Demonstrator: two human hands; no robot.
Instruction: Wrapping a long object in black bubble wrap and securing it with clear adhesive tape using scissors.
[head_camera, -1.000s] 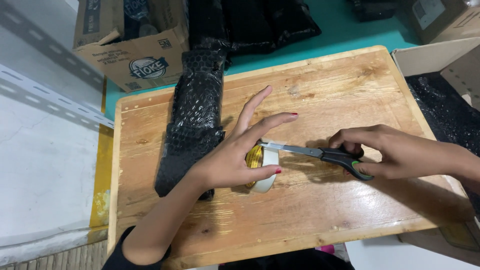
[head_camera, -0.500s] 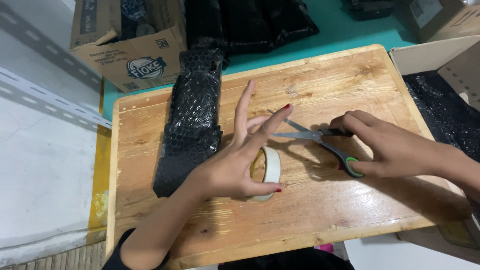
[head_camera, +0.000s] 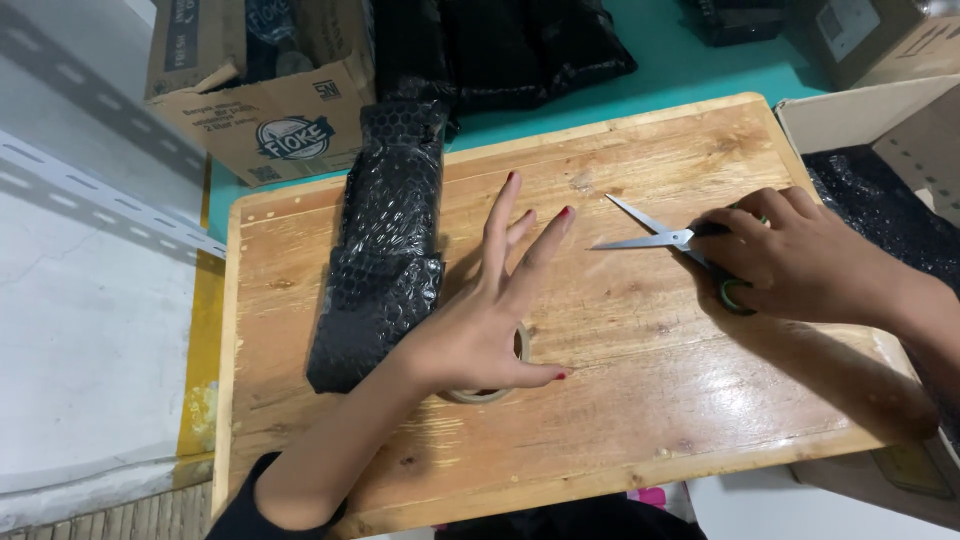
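Left hand (head_camera: 487, 318) lies spread, fingers splayed, palm over the tape roll (head_camera: 492, 385) at frame centre; my right hand (head_camera: 800, 258) pinches open scissors (head_camera: 660, 238) at right. Left of them, a black bubble-wrapped parcel (head_camera: 385, 245) rests on the wooden desk (head_camera: 620, 400).

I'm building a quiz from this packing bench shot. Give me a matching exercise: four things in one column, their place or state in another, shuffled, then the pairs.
Things
1. scissors
2. tape roll
3. bubble-wrapped parcel
4. printed cardboard box

Places or states
A. lying along the left part of the wooden board
B. blades open, gripped by the right hand
C. off the board, beyond its far left corner
D. flat on the board under the left hand

Pairs: 1-B, 2-D, 3-A, 4-C
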